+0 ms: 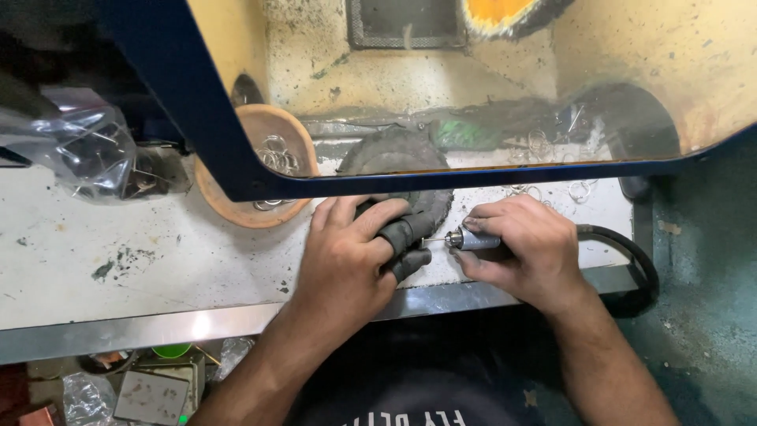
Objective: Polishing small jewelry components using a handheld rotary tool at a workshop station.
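Right hand (520,252) gripping rotary tool (473,239), tip touching left hand (355,260), its covered fingers (406,237) pinched shut

Rotary handpiece (475,239): silver, horizontal, thin bit pointing left at small piece pinched in dark finger guards (406,237).

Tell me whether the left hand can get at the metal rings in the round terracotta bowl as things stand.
Probably yes: the left hand lies beside the round terracotta bowl, bare bench between. The blue-framed shield overhangs the metal rings, though.
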